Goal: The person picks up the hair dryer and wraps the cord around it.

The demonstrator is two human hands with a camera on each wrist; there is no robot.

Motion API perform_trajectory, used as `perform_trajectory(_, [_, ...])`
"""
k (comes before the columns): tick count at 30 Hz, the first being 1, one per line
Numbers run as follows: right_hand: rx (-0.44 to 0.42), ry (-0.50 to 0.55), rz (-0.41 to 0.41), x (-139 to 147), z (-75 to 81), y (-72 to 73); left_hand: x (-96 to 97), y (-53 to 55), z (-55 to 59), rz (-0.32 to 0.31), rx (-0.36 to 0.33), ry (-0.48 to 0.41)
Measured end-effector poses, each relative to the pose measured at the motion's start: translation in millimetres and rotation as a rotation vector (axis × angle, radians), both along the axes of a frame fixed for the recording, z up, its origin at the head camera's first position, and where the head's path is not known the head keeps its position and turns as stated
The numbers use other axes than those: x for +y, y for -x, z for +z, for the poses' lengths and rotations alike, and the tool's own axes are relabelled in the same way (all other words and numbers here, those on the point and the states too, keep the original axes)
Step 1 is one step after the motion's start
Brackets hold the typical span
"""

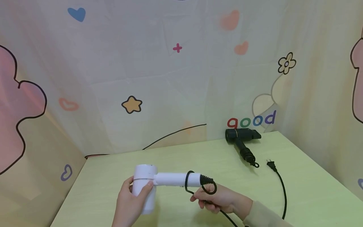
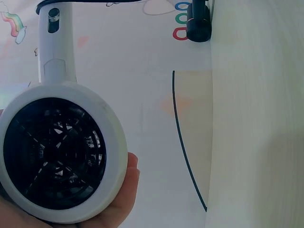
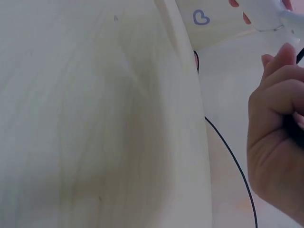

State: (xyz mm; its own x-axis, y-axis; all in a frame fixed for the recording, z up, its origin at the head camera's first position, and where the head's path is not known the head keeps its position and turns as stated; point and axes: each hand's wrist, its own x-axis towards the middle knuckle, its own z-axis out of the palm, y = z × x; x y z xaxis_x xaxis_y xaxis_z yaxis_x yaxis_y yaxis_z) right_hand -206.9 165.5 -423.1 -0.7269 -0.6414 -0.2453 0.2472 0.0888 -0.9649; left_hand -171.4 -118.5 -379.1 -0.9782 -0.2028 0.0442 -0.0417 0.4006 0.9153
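Observation:
My left hand (image 1: 131, 201) grips the barrel of a white hair dryer (image 1: 144, 189), its thumb lying across the front. The dryer's handle points right, with a turn of black cord (image 1: 186, 181) looped around it near the end. Pinched in my right hand (image 1: 216, 198) is that cord, just below the handle's ribbed end. In the left wrist view the round dark grille (image 2: 54, 153) of the hair dryer faces the camera, with left-hand fingers (image 2: 124, 192) behind its rim. The right wrist view shows the right hand (image 3: 278, 118) with curled fingers around the black cord.
A black hair dryer (image 1: 245, 135) lies at the table's back right, its cord wrapped on the handle. Right of centre, a two-pin plug (image 1: 271, 164) and its cord rest on the pale green table (image 1: 107, 183). A printed curtain (image 1: 158, 69) hangs behind and at both sides.

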Motion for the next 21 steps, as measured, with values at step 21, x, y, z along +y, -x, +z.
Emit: perform_trajectory(21, [0.153, -0.148, -0.09, 24.8, 27.3, 21.3, -6.3, -4.7, 0.8, -0.101, -0.017, -0.057])
